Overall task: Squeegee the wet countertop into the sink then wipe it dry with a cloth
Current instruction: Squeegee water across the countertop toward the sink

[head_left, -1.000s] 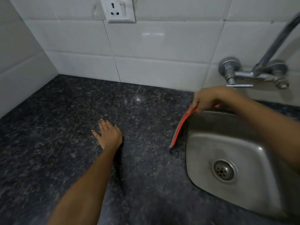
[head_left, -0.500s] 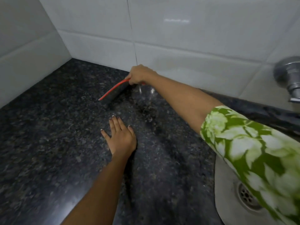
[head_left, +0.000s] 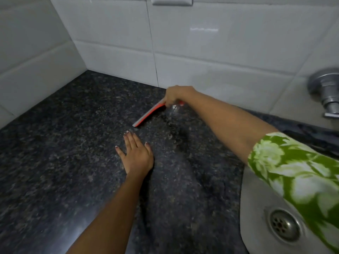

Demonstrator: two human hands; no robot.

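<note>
My right hand (head_left: 175, 95) grips a red squeegee (head_left: 149, 114) near the back wall, its blade edge down on the dark speckled countertop (head_left: 55, 162) and angled toward the front left. My left hand (head_left: 136, 154) lies flat on the counter, fingers spread, just in front of the blade's tip and not touching it. The steel sink (head_left: 256, 208) with its round drain (head_left: 283, 225) sits at the lower right, partly hidden by my green floral sleeve (head_left: 297, 176). No cloth is in view.
White tiled walls (head_left: 211, 43) close off the counter at the back and on the left, meeting in a corner at the far left. A chrome tap fitting (head_left: 328, 92) juts from the wall at the right edge. A wall socket (head_left: 171, 0) shows at the top.
My right hand carried the squeegee from the sink's edge leftward to the back of the counter, then drew it slightly toward the sink. My left hand has stayed flat in place.
</note>
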